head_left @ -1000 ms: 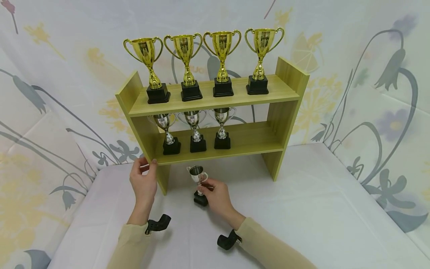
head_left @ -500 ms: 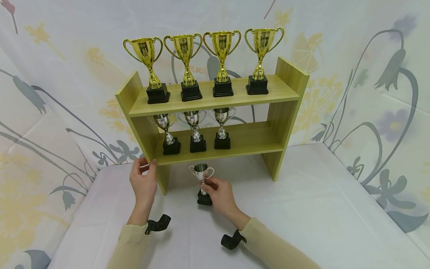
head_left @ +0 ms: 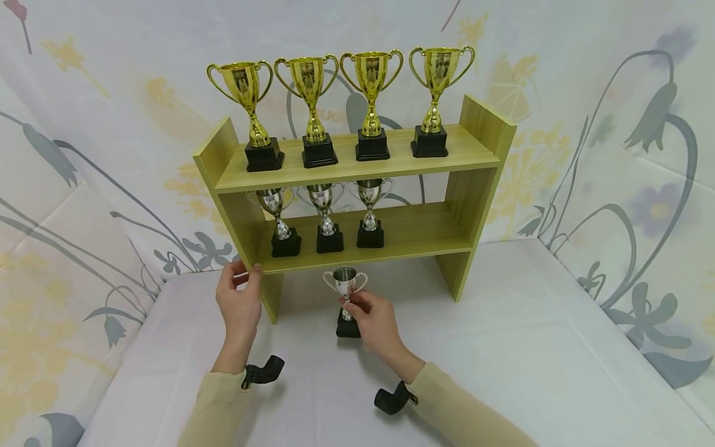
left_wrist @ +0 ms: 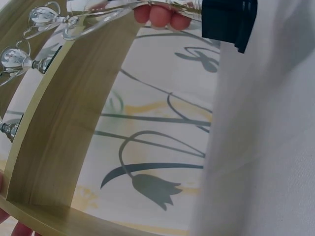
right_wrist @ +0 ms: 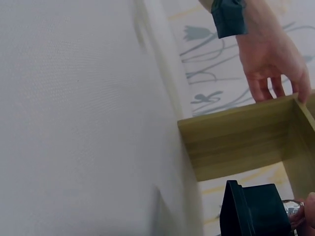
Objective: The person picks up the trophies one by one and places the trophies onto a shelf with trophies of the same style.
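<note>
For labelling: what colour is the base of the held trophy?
Black, under a silver trophy cup; clearest in the head view.

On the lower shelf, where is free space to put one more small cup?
The lower shelf is bare between the third silver trophy and the right side panel. Its left part is crowded by three silver trophies. The right hand holds a fourth on the table.

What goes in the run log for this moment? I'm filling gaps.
right hand: holds silver trophy by stem, upright | left hand: grips shelf left corner | lower tier: three silver trophies
</note>
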Demonstrator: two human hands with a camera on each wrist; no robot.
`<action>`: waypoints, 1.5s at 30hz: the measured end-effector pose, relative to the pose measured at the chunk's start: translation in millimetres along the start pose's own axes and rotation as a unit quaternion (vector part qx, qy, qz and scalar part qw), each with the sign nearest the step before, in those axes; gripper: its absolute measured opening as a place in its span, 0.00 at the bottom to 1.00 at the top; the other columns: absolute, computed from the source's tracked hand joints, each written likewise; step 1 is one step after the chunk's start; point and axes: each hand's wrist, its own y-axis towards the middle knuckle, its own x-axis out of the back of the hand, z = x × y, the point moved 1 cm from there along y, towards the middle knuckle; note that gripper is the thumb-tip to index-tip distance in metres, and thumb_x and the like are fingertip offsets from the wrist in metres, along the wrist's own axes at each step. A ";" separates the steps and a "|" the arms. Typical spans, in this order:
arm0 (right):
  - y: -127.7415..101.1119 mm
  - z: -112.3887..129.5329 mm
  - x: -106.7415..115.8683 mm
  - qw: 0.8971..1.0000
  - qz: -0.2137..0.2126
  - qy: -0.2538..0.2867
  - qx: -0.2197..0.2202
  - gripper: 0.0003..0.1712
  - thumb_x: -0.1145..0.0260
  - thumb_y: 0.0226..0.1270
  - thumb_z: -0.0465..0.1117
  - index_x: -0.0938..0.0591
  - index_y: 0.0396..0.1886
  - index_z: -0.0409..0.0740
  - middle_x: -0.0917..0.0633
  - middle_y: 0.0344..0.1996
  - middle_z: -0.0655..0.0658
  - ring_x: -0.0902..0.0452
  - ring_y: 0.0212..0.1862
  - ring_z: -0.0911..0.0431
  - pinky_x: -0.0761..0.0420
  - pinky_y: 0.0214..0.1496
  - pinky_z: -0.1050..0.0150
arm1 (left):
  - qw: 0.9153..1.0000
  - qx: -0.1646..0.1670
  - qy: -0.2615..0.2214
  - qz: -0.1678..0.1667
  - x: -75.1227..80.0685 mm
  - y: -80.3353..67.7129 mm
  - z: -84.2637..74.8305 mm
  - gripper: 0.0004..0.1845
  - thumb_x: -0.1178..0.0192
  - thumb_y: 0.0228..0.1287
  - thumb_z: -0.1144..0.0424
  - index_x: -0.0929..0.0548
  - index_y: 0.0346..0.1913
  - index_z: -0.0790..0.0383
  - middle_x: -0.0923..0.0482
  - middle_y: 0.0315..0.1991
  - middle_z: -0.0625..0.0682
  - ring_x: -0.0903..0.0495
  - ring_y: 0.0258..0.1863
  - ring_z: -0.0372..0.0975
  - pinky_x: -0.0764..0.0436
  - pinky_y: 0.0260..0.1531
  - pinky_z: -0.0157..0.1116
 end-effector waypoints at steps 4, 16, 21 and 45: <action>0.2 3.6 2.1 1.000 -0.001 0.000 -0.004 0.08 0.33 0.67 0.31 0.14 0.45 0.35 0.11 0.41 0.40 0.16 0.42 0.53 0.18 0.42 0.66 | 1.000 0.000 0.003 0.001 0.0 0.3 0.3 0.14 0.42 0.71 0.59 0.20 0.50 0.67 0.23 0.43 0.53 0.27 0.43 0.39 0.24 0.36 0.28; 1.1 3.3 12.2 1.000 -0.002 -0.009 -0.001 0.08 0.34 0.68 0.31 0.15 0.45 0.36 0.12 0.43 0.38 0.16 0.43 0.52 0.17 0.44 0.64 | 1.000 0.006 0.003 0.007 0.5 0.3 -0.9 0.15 0.43 0.72 0.59 0.21 0.51 0.67 0.23 0.45 0.54 0.28 0.43 0.38 0.25 0.37 0.28; 1.6 4.0 16.0 1.000 -0.009 -0.009 -0.004 0.08 0.34 0.67 0.30 0.15 0.45 0.35 0.12 0.43 0.39 0.16 0.44 0.52 0.17 0.44 0.64 | 1.000 0.004 0.004 0.004 0.7 1.1 0.0 0.14 0.43 0.72 0.59 0.21 0.50 0.67 0.23 0.44 0.54 0.28 0.42 0.38 0.25 0.36 0.27; 1.7 8.3 42.6 0.999 -0.033 -0.021 0.006 0.10 0.34 0.67 0.29 0.16 0.46 0.35 0.12 0.43 0.39 0.16 0.46 0.50 0.18 0.47 0.63 | 1.000 -0.008 0.005 -0.001 -0.2 1.1 1.1 0.14 0.43 0.72 0.59 0.20 0.49 0.69 0.23 0.43 0.55 0.28 0.41 0.37 0.25 0.36 0.28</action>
